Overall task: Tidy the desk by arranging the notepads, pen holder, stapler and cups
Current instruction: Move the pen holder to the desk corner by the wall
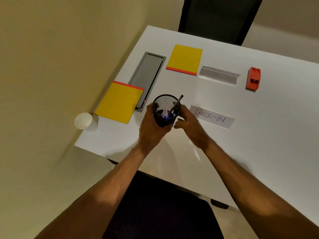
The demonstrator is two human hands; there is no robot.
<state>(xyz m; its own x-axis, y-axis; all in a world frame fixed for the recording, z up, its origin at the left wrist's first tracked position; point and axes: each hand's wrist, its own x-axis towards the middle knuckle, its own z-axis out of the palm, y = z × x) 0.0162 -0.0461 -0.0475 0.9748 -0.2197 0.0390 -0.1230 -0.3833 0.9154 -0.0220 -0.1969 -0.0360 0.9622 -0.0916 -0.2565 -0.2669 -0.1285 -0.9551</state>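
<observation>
At centre front of the white surface [224, 152], both hands are on the black mesh pen holder [166, 110]. Left hand [151, 126] is wrapped round its left side, fingers clamped on the wall. Right hand [188, 123] is on the right side, thumb and fingers curled in against it; looks like a light steadying grip, though I can't tell how firm. Holder is upright, a dark pen [176, 104] leaning out over the rim, a few light-coloured pens inside. Can't tell if the base is on the surface or just lifted.

State of the rest:
- Near yellow notepad [119, 103] sits skewed, one corner overlapping the grey cable tray [146, 78] set in the surface.
- Far yellow notepad [185, 59] lies flat further back, apart from the first. Not stacked, not aligned.
- White cup [84, 120] is at the very left corner, just beside the near notepad. Only one cup in view.
- Orange-red stapler [253, 78] stands alone, well off to the right.
- Clear sign stand [219, 75] and a "CHECK-IN" card [212, 117] lie between the far notepad and the stapler, the card just right of the holder.

Judgement: early. Pen holder is the step in hand; notepads, cup and stapler all look unsorted. Left to do: place holder, square up and group notepads clear of the tray, bring in stapler and cup.
</observation>
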